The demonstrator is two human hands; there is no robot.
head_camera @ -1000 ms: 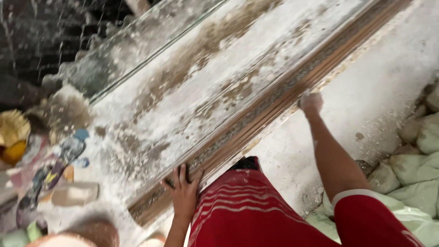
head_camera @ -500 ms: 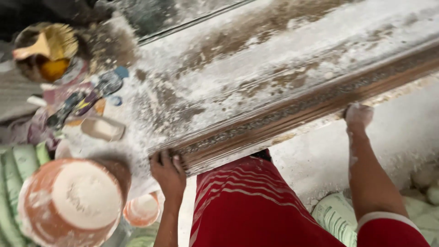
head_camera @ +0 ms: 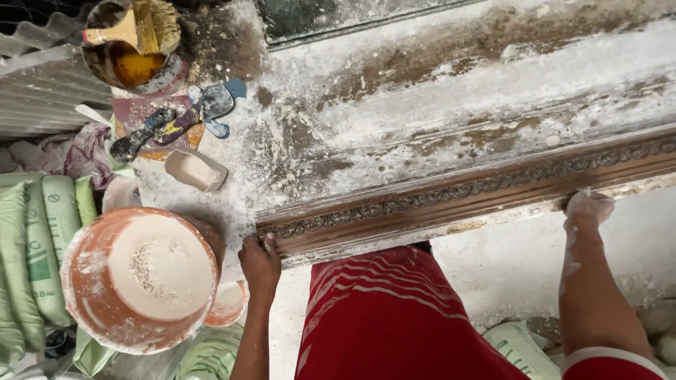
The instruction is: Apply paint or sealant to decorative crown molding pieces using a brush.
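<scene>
Head view: left hand (head_camera: 260,259) at 7 o'clock and right hand (head_camera: 588,209) at 4 o'clock each curl around the moulding (head_camera: 465,200)'s edge; it looks heavy, stiff, brittle, dusty.

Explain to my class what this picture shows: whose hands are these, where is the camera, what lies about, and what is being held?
There is no machine here. A camera on a person's head looks down at their own two bare hands. The left hand grips the end of a long carved moulding, and the powder-white right hand grips it further along. It lies on a dusty white workbench. Nearby stand an orange bucket of white powder, a pot holding a brush, scrapers and green sacks.
</scene>
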